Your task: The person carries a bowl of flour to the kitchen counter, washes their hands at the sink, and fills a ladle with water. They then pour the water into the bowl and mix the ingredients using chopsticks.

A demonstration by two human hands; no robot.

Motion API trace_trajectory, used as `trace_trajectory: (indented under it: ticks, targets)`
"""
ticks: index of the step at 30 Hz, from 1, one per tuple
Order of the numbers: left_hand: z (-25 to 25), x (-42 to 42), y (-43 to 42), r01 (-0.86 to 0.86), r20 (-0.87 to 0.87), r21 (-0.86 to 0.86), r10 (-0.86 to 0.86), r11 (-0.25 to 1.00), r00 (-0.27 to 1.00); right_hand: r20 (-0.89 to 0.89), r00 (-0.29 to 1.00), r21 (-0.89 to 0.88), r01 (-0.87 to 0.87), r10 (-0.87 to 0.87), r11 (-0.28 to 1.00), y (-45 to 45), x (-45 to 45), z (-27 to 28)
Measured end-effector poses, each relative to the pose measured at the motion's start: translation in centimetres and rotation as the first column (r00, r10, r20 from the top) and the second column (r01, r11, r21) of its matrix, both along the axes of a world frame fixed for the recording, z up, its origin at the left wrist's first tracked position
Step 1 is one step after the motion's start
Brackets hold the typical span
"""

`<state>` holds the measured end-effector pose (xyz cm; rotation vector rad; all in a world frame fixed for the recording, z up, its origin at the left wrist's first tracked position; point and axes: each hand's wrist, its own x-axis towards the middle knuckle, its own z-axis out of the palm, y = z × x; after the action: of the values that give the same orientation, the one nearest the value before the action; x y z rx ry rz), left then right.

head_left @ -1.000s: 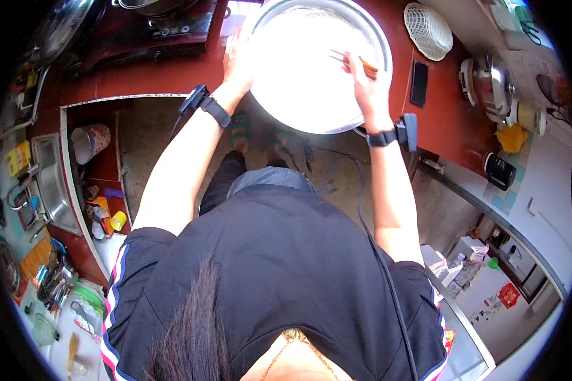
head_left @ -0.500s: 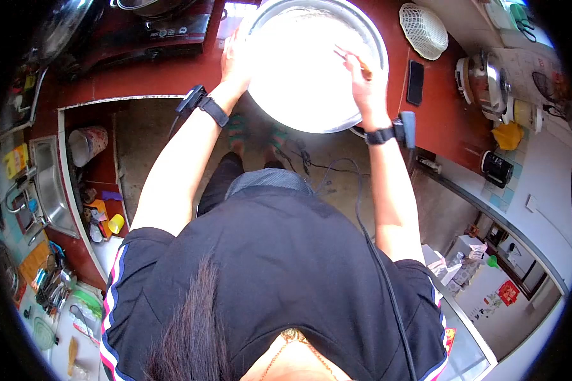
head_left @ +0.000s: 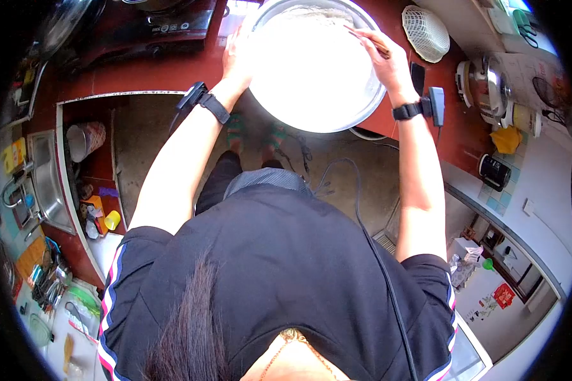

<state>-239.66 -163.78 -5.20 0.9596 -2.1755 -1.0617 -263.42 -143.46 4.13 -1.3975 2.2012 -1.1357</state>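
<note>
A large round metal basin sits at the counter's edge, its inside mostly washed out by glare. Along its far wall a pale, uneven substance shows, too bright to identify. My left hand is closed on the basin's left rim. Over the right side of the basin, my right hand grips wooden chopsticks, their tips pointing inward toward the far wall. I cannot tell whether the tips touch the contents.
A white mesh basket and a partly hidden phone lie on the red counter to the right. At the upper left stands a cooktop. A sink is at left. A cable hangs beside my body.
My right hand has moved right and outward with the chopsticks, from inside the basin to its right rim, now partly covering the phone. My left hand stays on the rim.
</note>
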Motion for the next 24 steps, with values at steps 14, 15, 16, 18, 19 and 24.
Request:
trace_trajectory:
  ticks: [14, 15, 16, 18, 19, 24]
  targets:
    - [-0.4, -0.2, -0.1, -0.028, -0.026, 0.001, 0.028, 1.0, 0.999, 0.297, 0.931, 0.104, 0.19, -0.213, 0.976, 2.4, 7.8, -2.4]
    - [-0.1, -0.1, 0.0, -0.029, -0.025, -0.008, 0.029, 1.0, 0.999, 0.271, 0.939, 0.099, 0.191, -0.211, 0.977, 1.8, 6.6, -2.9]
    - [0.0, 0.0, 0.1, -0.029, -0.025, -0.015, 0.029, 0.999, 0.999, 0.244, 0.947, 0.095, 0.192, -0.21, 0.977, 1.5, 5.2, -3.2]
    - [-0.5, -0.1, 0.1, -0.035, -0.023, -0.031, 0.034, 0.999, 0.999, 0.136, 0.973, 0.013, 0.187, -0.187, 0.982, 2.0, 3.4, -2.5]
    - [-0.7, -0.2, 0.0, -0.041, -0.026, -0.038, 0.04, 0.998, 0.999, 0.14, 0.972, 0.02, 0.188, -0.189, 0.982, 2.8, 3.1, -2.1]
    - [-0.1, -0.2, 0.2, -0.037, -0.055, 0.029, 0.038, 0.999, 0.998, 0.191, 0.941, 0.165, 0.25, -0.279, 0.954, 8.0, 5.2, -0.2]
